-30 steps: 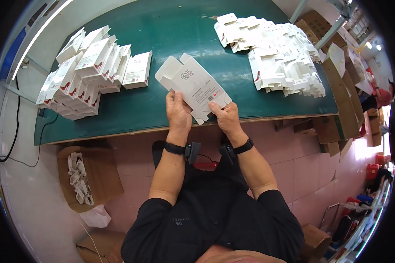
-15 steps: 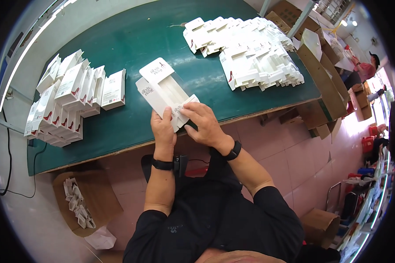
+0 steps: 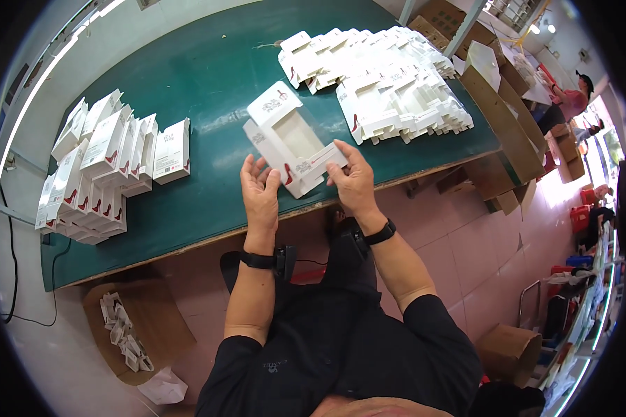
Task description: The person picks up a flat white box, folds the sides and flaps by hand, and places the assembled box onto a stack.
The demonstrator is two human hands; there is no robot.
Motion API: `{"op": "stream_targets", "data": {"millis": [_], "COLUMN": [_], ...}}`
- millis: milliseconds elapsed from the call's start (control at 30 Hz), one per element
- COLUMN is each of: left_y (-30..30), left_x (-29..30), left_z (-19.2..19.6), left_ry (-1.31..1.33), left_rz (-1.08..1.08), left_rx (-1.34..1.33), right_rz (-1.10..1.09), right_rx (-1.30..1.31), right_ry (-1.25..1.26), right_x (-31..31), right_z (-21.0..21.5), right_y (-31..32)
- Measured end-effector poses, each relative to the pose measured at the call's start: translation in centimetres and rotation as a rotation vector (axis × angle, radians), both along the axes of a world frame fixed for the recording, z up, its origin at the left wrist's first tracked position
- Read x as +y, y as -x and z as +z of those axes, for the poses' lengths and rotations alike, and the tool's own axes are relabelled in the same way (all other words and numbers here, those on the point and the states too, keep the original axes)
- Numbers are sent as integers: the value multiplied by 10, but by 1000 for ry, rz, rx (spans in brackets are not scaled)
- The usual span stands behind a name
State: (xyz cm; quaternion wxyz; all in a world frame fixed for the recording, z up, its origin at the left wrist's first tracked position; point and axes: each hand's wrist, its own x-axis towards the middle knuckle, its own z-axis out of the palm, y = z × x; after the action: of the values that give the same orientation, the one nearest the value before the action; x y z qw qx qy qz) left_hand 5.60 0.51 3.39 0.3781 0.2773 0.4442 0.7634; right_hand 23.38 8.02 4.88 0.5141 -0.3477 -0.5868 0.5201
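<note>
A white folding carton [image 3: 263,141] with a window cut-out, a raised top flap and a small red shoe print is held tilted above the near edge of the green table. My right hand [image 3: 355,182] pinches its lower right flap between thumb and fingers. Beside the carton's lower left edge is my left hand [image 3: 260,196], palm turned up and fingers apart. Its thumb tip comes close to the carton; whether they touch I cannot tell.
Closed white cartons [image 3: 106,147] are stacked at the table's left. A pile of unfilled white cartons [image 3: 389,90] spreads over the right. Cardboard boxes [image 3: 497,115] stand past the right edge. At lower left, an open cardboard box [image 3: 167,326] holds small white pieces. The table [image 3: 209,76] is green.
My left hand has let go of the carton and opened beside it. My right hand has shifted right and up with the carton, which has turned slightly and shows its red shoe print.
</note>
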Motion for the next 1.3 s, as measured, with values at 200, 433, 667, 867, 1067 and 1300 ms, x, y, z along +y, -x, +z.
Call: {"op": "stream_targets", "data": {"millis": [200,433,667,867,1067,1300], "left_y": [-15,-49,-74,-77,-85,-75], "left_x": [15,66,105,121,127,127], "left_z": [3,4,6,2,-3,-10], "left_ry": [169,89,185,199,208,234], "left_rz": [-116,-253,-322,-352,-361,-331], "left_rx": [442,987,1198,1257,1303,1265], "right_rz": [-319,-555,-534,-507,-416,-421], "right_rx": [-157,-242,-233,-276,-288,-356], "right_ry": [-92,-134,-163,-214,-168,-225], "right_x": [41,62,59,53,53,57], "right_z": [3,-2,-8,-18,-16,-17], "right_y": [-27,-47,-50,-56,-57,-49]}}
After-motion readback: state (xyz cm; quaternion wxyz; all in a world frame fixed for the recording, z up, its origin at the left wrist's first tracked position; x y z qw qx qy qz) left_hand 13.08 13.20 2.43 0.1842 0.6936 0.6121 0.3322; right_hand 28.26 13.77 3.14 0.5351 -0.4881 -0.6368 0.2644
